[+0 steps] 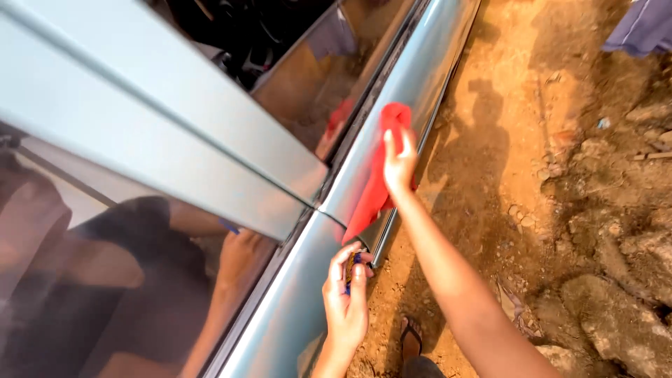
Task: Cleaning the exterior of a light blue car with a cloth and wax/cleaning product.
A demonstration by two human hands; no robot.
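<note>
My right hand presses a red cloth flat against the side of a pale blue-grey car door, just under the window line. The cloth hangs down the panel below my palm. My left hand is lower on the same panel, by the door handle, with its fingers closed around a small dark object with a blue part; I cannot tell what that object is.
The car's windows mirror my arms and the cloth. Reddish, rocky dirt ground lies to the right of the car. My sandalled foot stands near the sill. Blue-grey fabric shows at the top right.
</note>
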